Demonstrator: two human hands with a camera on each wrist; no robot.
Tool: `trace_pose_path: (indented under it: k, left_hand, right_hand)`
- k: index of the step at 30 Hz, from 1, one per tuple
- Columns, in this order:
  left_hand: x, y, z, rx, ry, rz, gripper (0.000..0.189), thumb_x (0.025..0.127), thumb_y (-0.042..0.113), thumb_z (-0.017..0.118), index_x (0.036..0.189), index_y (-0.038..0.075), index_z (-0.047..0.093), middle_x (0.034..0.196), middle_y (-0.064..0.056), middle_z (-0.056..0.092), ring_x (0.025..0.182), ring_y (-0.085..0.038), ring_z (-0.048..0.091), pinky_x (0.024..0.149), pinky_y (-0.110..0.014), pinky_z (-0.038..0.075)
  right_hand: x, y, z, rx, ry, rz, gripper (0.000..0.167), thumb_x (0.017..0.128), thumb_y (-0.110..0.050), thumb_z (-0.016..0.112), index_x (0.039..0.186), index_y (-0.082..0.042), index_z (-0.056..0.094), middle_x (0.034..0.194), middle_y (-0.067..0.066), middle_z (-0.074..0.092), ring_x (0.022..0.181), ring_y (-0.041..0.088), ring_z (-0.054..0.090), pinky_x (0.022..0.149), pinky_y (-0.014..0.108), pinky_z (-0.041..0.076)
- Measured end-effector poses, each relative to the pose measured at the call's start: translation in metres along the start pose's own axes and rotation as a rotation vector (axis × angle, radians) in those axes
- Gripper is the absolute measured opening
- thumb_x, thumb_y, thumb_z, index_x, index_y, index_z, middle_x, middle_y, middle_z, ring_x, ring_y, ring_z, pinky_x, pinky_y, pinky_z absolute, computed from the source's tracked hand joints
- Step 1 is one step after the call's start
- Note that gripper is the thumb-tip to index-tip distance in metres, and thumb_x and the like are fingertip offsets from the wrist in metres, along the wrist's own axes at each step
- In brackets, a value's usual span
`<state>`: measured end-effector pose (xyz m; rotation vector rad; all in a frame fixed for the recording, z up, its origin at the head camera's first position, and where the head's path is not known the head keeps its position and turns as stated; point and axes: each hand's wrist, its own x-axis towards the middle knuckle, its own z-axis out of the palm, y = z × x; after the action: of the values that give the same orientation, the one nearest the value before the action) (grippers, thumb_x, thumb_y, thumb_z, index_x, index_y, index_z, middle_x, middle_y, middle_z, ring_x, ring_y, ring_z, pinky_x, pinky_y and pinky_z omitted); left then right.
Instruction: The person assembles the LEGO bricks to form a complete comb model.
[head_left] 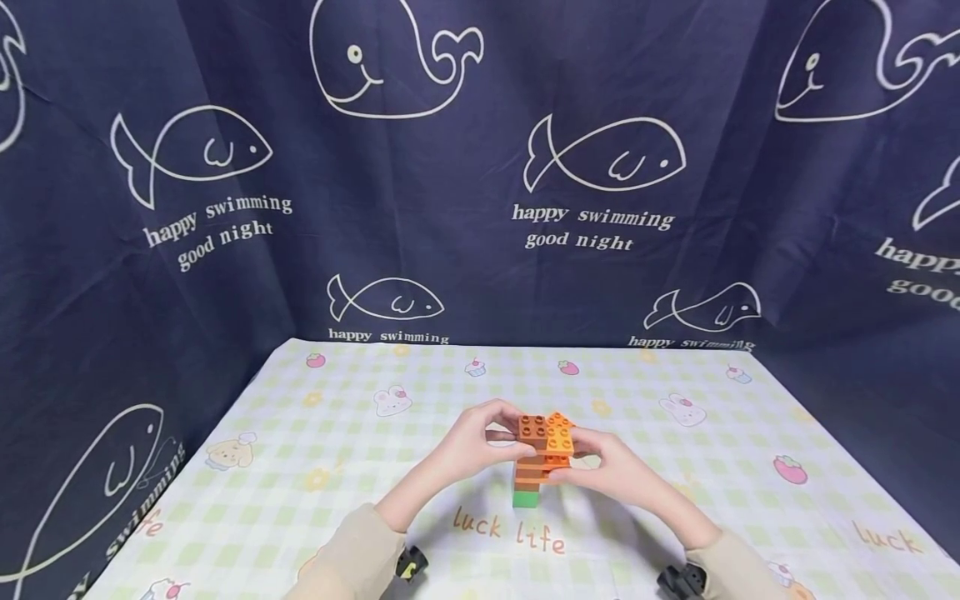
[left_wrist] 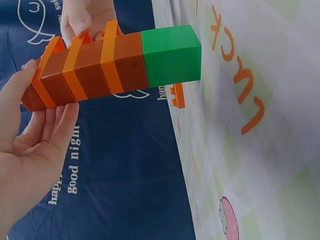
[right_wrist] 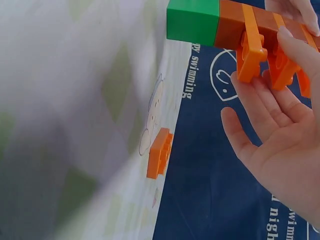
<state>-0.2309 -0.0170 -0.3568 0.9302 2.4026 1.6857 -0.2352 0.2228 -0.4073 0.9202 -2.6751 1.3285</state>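
Note:
A tower of toy building blocks (head_left: 527, 473) stands upright on the table, with a green block (left_wrist: 172, 56) at its foot. Above that, brown blocks (left_wrist: 91, 70) alternate with thin orange plates (right_wrist: 251, 52) that jut out toward the right. My left hand (head_left: 480, 440) grips the tower near its top, thumb on the near face and fingers on the far one. From the other side, my right hand (head_left: 611, 468) pinches the jutting orange plates between thumb and fingers. Its fingertips are partly hidden behind the plates in the head view.
A loose orange block (right_wrist: 158, 152) lies on the table beyond the tower. The table wears a checked cloth (head_left: 300, 433) with printed animals and words. A dark blue curtain (head_left: 480, 183) with white fish drawings hangs behind the table and at its sides.

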Motion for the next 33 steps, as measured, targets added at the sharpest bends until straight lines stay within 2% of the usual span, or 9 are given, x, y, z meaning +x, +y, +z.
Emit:
trace_pose_path:
  k: [8,12,18,25,33]
  left_hand:
    - [0.008,-0.031,0.005,0.005,0.012,-0.010,0.033,0.079,0.008,0.074,0.108,0.003,0.060,0.104,-0.009,0.065,0.097,-0.019,0.061,0.086,-0.020,0.055]
    - [0.010,-0.038,0.005,-0.007,0.010,0.009,0.033,0.078,0.014,0.076,0.107,0.005,0.061,0.103,-0.007,0.065,0.096,-0.015,0.061,0.085,-0.018,0.054]
    - [0.010,-0.040,0.004,-0.018,0.002,0.015,0.034,0.078,0.019,0.077,0.106,0.007,0.061,0.102,-0.005,0.064,0.095,-0.011,0.061,0.084,-0.018,0.055]
    - [0.010,-0.038,0.004,-0.032,0.008,-0.019,0.034,0.078,0.014,0.076,0.107,0.005,0.061,0.103,-0.006,0.064,0.097,-0.016,0.060,0.085,-0.017,0.054]
    - [0.011,-0.040,0.005,-0.028,0.007,-0.012,0.035,0.078,0.017,0.077,0.107,0.006,0.061,0.103,-0.006,0.064,0.097,-0.014,0.060,0.086,-0.017,0.054]
  right_hand:
    - [-0.004,-0.001,-0.006,-0.022,0.016,0.012,0.030,0.082,-0.028,0.072,0.109,-0.017,0.064,0.106,-0.001,0.068,0.093,0.007,0.063,0.088,0.035,0.054]
    - [-0.006,-0.001,-0.011,-0.035,0.015,0.038,0.030,0.082,-0.030,0.072,0.108,-0.018,0.064,0.106,-0.002,0.068,0.096,0.007,0.062,0.089,0.036,0.054]
    - [-0.009,0.002,-0.018,-0.024,0.027,0.042,0.029,0.083,-0.028,0.071,0.110,-0.018,0.064,0.104,-0.004,0.068,0.097,0.011,0.062,0.090,0.034,0.054]
    - [-0.010,0.004,-0.024,-0.018,0.058,0.034,0.027,0.086,-0.023,0.069,0.111,-0.015,0.064,0.106,0.000,0.068,0.097,0.021,0.064,0.087,0.036,0.054]
    - [-0.005,0.011,-0.024,-0.074,0.145,0.028,0.027,0.085,-0.021,0.069,0.108,-0.009,0.065,0.107,0.006,0.068,0.097,0.023,0.063,0.086,0.038,0.055]
